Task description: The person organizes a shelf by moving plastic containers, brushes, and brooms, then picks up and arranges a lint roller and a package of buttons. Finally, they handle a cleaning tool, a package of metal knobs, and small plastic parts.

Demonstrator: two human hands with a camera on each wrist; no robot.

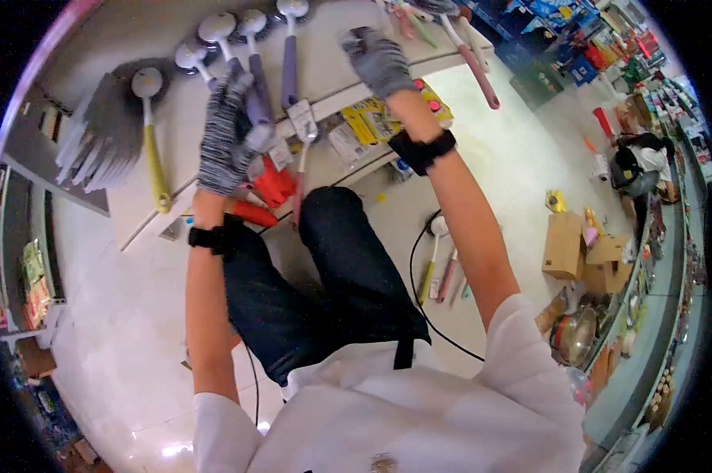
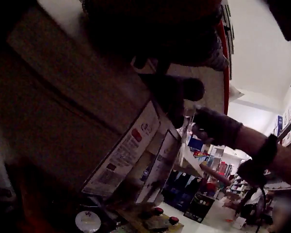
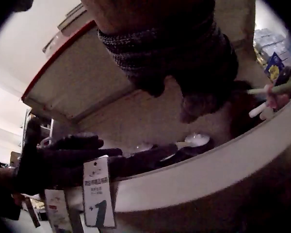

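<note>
Long-handled scrubbers with round white heads lie along a white shelf in the head view. My gloved left hand [image 1: 226, 142] rests on the purple-handled scrubbers, its fingers stretched along a purple handle [image 1: 258, 106] and the thumb by its lower end. A second purple-handled scrubber [image 1: 290, 67] lies just right of it, and a yellow-green-handled scrubber [image 1: 152, 154] to the left. My gloved right hand [image 1: 375, 63] hovers over the shelf, fingers loosely bent, with nothing seen in it. In the right wrist view, the left hand [image 3: 77, 141] lies flat over dark handles beside a price tag [image 3: 98, 191].
A pink-handled scrubber [image 1: 474, 71] juts over the shelf edge at the right. Yellow packs [image 1: 369, 118] and red items [image 1: 275, 183] sit on the level below. More scrubbers [image 1: 431, 268] lie on the floor near a black cable [image 1: 415, 288]. Cardboard boxes [image 1: 565, 244] stand farther right.
</note>
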